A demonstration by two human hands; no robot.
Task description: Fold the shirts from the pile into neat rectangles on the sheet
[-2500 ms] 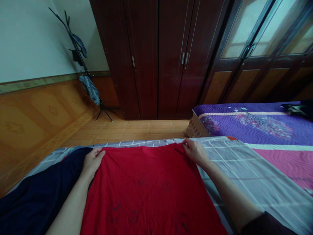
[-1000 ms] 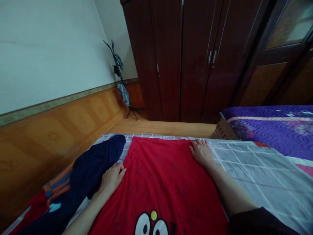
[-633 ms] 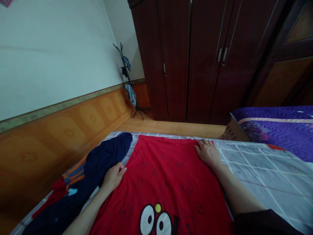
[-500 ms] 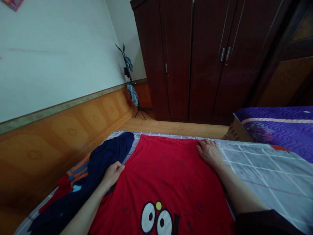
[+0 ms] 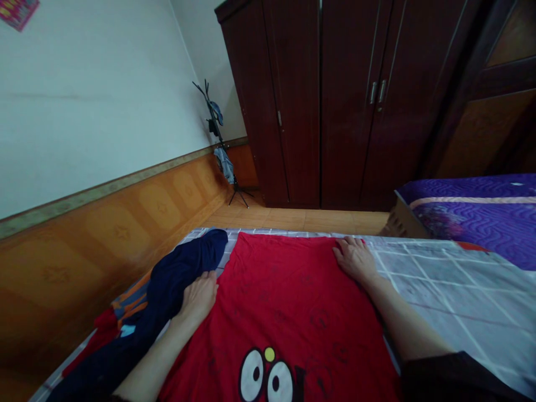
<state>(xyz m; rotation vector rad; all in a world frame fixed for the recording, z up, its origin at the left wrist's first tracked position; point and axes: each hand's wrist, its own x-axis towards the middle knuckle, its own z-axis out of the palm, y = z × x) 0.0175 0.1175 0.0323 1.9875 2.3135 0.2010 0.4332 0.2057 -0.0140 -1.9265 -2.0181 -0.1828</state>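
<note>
Spread out on the bed lies a red T-shirt with large cartoon eyes and a yellow dot printed on it; its near end runs out of view. At its left edge, my left hand is closed, fingers curled on the fabric. My right hand rests flat on the shirt's far right corner, fingers stretched out and slightly apart. Left of the shirt, close to my left forearm, is a heap of dark blue clothing.
Under the clothes is a grey checked bedsheet. Orange-striped clothing lies by the left wall. Beyond the bed stand a dark wooden wardrobe and a coat rack. A purple-covered bed is at right.
My left hand has shifted slightly along the shirt's left edge, turning from a thumb-side pinch to a back-up position. My right hand stays on the corner. The view has shifted slightly.
</note>
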